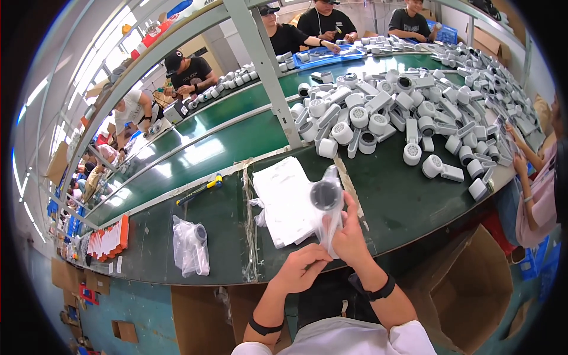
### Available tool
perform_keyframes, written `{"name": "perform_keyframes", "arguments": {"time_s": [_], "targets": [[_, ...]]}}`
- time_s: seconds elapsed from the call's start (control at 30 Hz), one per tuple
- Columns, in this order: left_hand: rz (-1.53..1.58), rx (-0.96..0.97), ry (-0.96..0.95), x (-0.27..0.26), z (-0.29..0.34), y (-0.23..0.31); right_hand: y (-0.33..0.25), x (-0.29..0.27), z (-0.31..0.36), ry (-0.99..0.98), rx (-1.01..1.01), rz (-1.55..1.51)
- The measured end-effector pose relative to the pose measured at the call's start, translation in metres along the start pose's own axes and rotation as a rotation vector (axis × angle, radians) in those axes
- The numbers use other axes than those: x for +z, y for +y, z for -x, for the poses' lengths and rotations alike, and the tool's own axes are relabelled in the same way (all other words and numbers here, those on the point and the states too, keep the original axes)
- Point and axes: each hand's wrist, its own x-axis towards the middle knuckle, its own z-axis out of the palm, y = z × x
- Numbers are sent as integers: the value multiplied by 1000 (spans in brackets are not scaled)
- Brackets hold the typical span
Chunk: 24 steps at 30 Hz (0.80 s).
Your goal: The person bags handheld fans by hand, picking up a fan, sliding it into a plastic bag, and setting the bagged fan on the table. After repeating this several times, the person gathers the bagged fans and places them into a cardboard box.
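Note:
In front of me, above the green table, a grey-white handheld fan with a round dark-faced head sits in a clear plastic bag. My right hand is closed round the bagged fan from the right. Just below, to the left, my left hand has its fingers closed at the lower end of the bag. Beneath and beside the fan lies a stack of white plastic bags. Another bagged fan rests on the table to the left.
A big heap of loose fans covers the table's far right. Left are a yellow-and-black hammer and a row of orange-and-white boxes. A metal post rises ahead. An open cardboard box stands at lower right. Co-workers surround the tables.

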Motion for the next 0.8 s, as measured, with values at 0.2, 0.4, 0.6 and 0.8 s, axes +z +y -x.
{"name": "perform_keyframes", "arguments": {"time_s": [0.2, 0.4, 0.6, 0.8], "targets": [[734, -370, 666, 7, 6, -21, -10, 28, 13, -104, 29, 78], [936, -512, 589, 16, 10, -17, -27, 47, 16, 89, -432, 667], [1145, -439, 485, -3, 12, -10, -20, 28, -1, 50, -578, 708], [1055, -504, 734, -20, 16, -23, -17, 20, 18, -4, -582, 699]]}}
